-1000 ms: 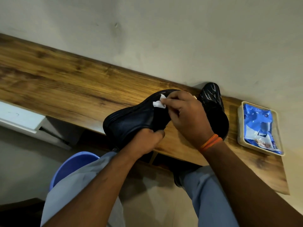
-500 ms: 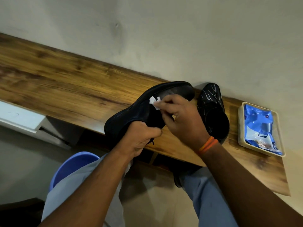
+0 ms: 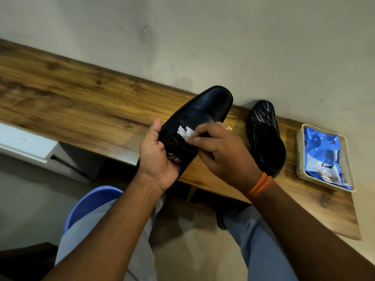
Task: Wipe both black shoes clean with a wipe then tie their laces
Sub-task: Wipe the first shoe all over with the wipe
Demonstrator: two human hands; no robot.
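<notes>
- Two black shoes were in view: the held shoe [image 3: 199, 116] was raised over the wooden shelf [image 3: 81, 102], toe toward the wall, and the second shoe [image 3: 263, 136] stood on the shelf just to its right, streaked with pale marks.
- The left hand [image 3: 157, 159] gripped the held shoe at its laced middle, thumb on one side and fingers curled underneath.
- The right hand [image 3: 221, 153] pinched a small white wipe [image 3: 185, 133] against the shoe's upper near the laces.
- A blue wipe packet [image 3: 322, 157] lay in a cream tray [image 3: 300, 169] at the shelf's right end.
</notes>
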